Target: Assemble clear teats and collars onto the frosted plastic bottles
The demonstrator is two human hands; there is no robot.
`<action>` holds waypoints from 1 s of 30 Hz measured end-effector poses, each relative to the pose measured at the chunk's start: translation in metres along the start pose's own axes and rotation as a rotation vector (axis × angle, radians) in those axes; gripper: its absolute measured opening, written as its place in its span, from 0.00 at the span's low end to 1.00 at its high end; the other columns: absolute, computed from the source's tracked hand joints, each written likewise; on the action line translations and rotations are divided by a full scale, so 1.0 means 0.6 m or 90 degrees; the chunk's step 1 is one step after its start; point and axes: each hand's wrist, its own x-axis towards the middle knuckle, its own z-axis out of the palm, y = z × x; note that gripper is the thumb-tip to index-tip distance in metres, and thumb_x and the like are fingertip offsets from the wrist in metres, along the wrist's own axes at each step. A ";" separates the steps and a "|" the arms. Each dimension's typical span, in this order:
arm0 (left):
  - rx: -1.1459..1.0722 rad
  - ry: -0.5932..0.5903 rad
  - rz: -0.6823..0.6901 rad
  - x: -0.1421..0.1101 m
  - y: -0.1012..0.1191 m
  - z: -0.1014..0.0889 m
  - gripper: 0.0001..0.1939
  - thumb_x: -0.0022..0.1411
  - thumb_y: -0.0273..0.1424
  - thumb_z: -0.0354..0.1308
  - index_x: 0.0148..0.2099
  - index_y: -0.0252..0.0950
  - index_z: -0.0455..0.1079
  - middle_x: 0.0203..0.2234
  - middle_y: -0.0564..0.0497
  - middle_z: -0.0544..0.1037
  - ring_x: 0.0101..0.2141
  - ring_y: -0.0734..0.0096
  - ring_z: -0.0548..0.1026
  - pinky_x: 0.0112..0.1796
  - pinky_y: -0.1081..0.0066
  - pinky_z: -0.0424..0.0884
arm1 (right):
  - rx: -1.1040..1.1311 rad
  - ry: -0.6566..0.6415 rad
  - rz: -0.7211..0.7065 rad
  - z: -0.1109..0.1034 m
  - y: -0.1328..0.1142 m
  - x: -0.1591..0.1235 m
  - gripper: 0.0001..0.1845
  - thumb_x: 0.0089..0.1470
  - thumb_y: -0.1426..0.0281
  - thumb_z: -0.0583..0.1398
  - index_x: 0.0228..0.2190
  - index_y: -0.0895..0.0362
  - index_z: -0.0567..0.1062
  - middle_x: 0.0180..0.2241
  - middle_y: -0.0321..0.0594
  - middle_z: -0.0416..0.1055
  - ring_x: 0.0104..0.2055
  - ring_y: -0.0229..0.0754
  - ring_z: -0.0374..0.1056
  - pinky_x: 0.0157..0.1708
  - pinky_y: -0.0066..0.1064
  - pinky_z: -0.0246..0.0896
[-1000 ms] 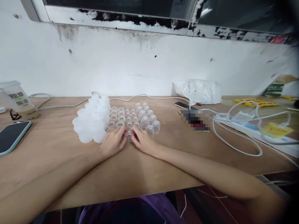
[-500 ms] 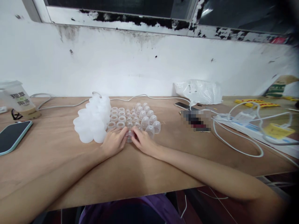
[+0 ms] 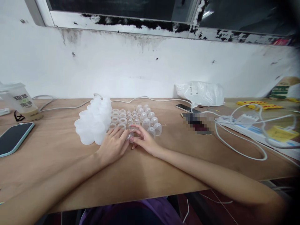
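My left hand and my right hand meet near the middle of the table, closed around a small clear plastic piece. Fingers cover much of it, so its full shape is hidden. Just beyond the left fingers stand rows of translucent rings. Small clear pieces with narrow tops fill the rows between them and the clear dome caps on the right. Beside my left hand, white scalloped plastic pieces stand in a cluster.
On the left are a drink cup and a phone. To the right lie a dark phone, a pixelated item, a power strip and looping white cables. A white plastic bag rests by the wall.
The clear piece, earlier upright on the table between my fingertips, is now tilted in my hands. My right fingers have shifted left around it, and the hands are closer together. The view has shifted slightly.
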 end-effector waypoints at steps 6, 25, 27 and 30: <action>0.090 0.075 -0.058 -0.028 -0.015 -0.057 0.16 0.56 0.34 0.46 0.47 0.36 0.59 0.44 0.45 0.65 0.42 0.60 0.64 0.38 0.63 0.58 | -0.044 -0.061 -0.027 -0.002 0.000 -0.005 0.26 0.44 0.68 0.58 0.45 0.50 0.54 0.43 0.39 0.60 0.31 0.31 0.64 0.28 0.27 0.64; 0.155 0.181 -0.236 -0.045 -0.078 -0.080 0.17 0.50 0.43 0.51 0.37 0.36 0.65 0.27 0.49 0.72 0.33 0.62 0.66 0.34 0.64 0.58 | -0.120 -0.052 -0.075 0.002 -0.006 -0.009 0.23 0.47 0.67 0.56 0.44 0.50 0.53 0.44 0.40 0.59 0.35 0.33 0.65 0.29 0.27 0.63; 0.088 0.212 -0.215 -0.032 -0.067 -0.080 0.17 0.49 0.43 0.52 0.37 0.37 0.65 0.28 0.50 0.72 0.32 0.64 0.67 0.34 0.65 0.59 | -0.109 0.002 -0.094 0.003 -0.014 -0.009 0.24 0.47 0.66 0.56 0.45 0.49 0.52 0.44 0.40 0.58 0.36 0.35 0.65 0.29 0.28 0.64; -0.036 0.190 -0.168 -0.007 -0.051 -0.061 0.16 0.50 0.41 0.52 0.38 0.36 0.64 0.28 0.50 0.71 0.32 0.66 0.67 0.33 0.66 0.61 | -0.090 0.097 -0.123 0.004 -0.021 -0.010 0.23 0.48 0.64 0.54 0.45 0.47 0.52 0.44 0.40 0.56 0.37 0.37 0.64 0.30 0.30 0.66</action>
